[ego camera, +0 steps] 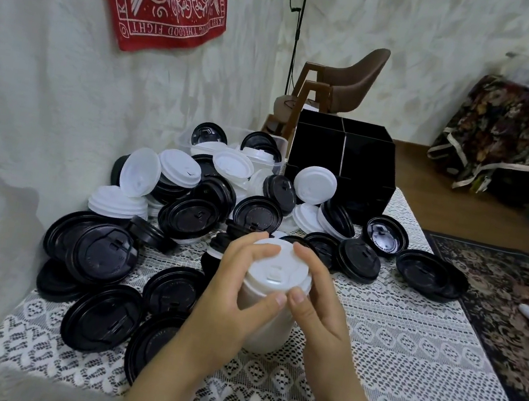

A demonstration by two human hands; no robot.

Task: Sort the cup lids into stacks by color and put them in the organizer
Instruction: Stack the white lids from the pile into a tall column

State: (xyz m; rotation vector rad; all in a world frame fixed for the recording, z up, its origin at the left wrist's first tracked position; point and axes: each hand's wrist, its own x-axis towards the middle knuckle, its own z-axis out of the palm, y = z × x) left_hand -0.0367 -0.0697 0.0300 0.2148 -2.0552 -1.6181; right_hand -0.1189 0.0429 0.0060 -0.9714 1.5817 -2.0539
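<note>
I record left hand (233, 299) and right hand (318, 299) both curled round a white lid stack (274, 269) at the centre of the table (413, 348). Mixed loose lids (191, 213) lie unsorted from 9 to 1 o'clock. Organizer (343, 150) at 12 o'clock shows no stacks: early stage, I judge

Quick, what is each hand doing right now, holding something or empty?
Left hand: holding, fingers curled round the stack of white lids.
Right hand: holding the same stack from the other side.
</note>
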